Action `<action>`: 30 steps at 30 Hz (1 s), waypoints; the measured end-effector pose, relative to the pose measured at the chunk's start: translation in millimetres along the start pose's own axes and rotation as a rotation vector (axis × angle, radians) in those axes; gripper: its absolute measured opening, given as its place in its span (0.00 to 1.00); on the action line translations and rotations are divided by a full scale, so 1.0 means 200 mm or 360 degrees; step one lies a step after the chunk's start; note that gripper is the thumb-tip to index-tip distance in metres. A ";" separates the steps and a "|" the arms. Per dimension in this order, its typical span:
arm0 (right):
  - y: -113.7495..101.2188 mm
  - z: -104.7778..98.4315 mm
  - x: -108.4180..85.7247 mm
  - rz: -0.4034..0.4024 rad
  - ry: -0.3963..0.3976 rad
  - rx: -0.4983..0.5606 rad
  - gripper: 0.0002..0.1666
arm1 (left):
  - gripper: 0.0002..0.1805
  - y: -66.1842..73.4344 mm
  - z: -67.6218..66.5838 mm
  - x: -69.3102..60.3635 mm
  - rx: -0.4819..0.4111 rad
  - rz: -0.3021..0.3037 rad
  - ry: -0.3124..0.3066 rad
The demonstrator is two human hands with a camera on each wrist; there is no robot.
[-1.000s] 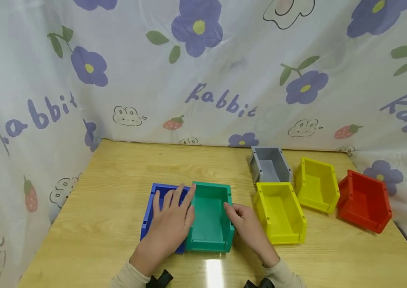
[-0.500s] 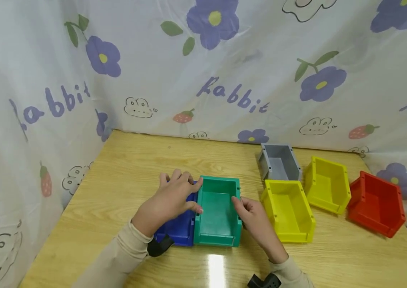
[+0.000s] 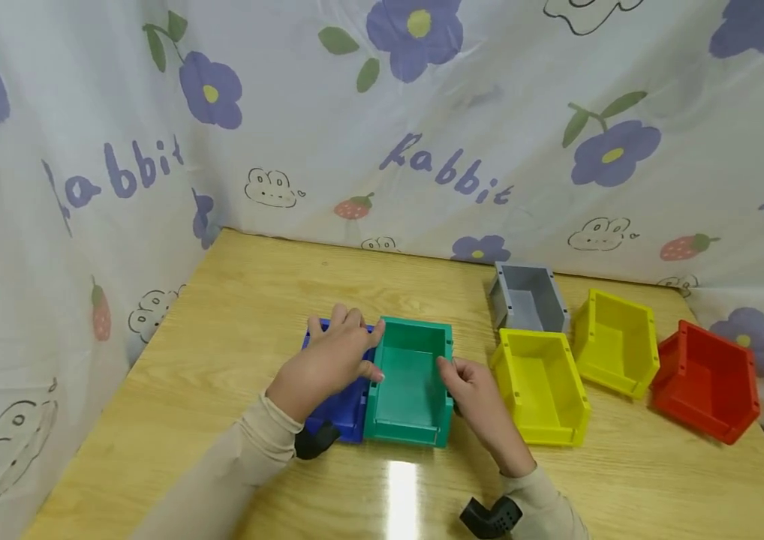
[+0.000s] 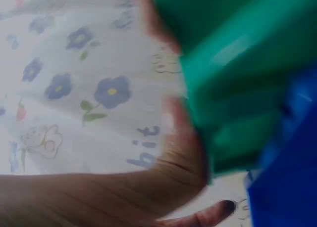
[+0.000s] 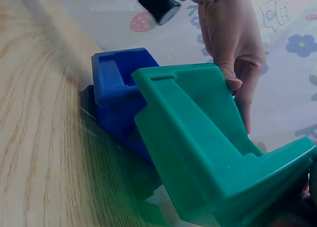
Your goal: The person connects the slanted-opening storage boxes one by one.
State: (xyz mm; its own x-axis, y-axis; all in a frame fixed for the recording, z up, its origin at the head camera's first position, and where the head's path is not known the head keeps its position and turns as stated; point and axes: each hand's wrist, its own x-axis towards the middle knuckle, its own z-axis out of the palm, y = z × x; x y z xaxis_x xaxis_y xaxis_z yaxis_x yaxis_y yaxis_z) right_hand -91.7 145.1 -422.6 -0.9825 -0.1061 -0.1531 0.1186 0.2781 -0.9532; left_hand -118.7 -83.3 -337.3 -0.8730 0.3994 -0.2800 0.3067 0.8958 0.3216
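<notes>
A green open-front storage bin (image 3: pixel 409 420) stands side by side with a blue bin (image 3: pixel 344 412) on the table; its front shows tilted in the right wrist view. My right hand (image 3: pixel 483 397) pinches the green bin's right wall, thumb over the rim. Across the blue bin reaches my left hand (image 3: pixel 328 360), its thumb and index finger bent over the green bin's left rim where the two bins meet. Whether it also grips the blue bin's wall is hidden. In the left wrist view the green bin (image 4: pixel 223 113) is blurred, with the blue bin (image 4: pixel 287 192) beside it.
To the right stand a yellow bin (image 3: pixel 551 435), a second yellow bin (image 3: pixel 618 345), a grey bin (image 3: pixel 530 300) and a red bin (image 3: pixel 706 382). Behind the wooden table (image 3: pixel 172 420) hangs a printed curtain (image 3: pixel 328 135).
My left hand has turned, its fingers bending from spread over the blue bin to the green bin's left rim. The blue bin has shifted slightly. My right hand keeps its hold; the view has shifted.
</notes>
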 end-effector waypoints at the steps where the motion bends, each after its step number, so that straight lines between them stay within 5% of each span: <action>1: 0.00 0.00 0.00 0.0014 -0.0007 0.0007 0.31 | 0.45 0.00 0.01 0.00 -0.0006 0.0009 -0.0022; 10: 0.02 -0.02 0.01 -0.0001 -0.0070 -0.0099 0.31 | 0.46 0.04 -0.06 0.04 0.0236 0.0210 -0.0127; 14: 0.02 -0.03 0.02 0.0008 -0.0098 -0.0110 0.31 | 0.44 0.04 -0.08 0.09 0.0230 0.0200 -0.0200; 22: 0.02 -0.03 0.00 0.0008 -0.0059 -0.0047 0.31 | 0.62 0.04 -0.08 0.10 0.0150 0.0082 -0.0264; 30: 0.03 -0.01 0.02 0.0024 0.0007 0.0003 0.29 | 0.61 0.03 -0.06 0.12 0.0073 -0.0002 -0.0236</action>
State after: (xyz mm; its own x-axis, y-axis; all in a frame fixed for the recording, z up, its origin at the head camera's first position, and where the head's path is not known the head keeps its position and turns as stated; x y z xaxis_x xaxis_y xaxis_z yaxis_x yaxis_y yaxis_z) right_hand -95.2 148.2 -428.6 -0.9812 -0.0978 -0.1663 0.1335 0.2777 -0.9513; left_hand -141.3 -70.6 -331.6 -0.8088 0.4194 -0.4122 0.3256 0.9031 0.2801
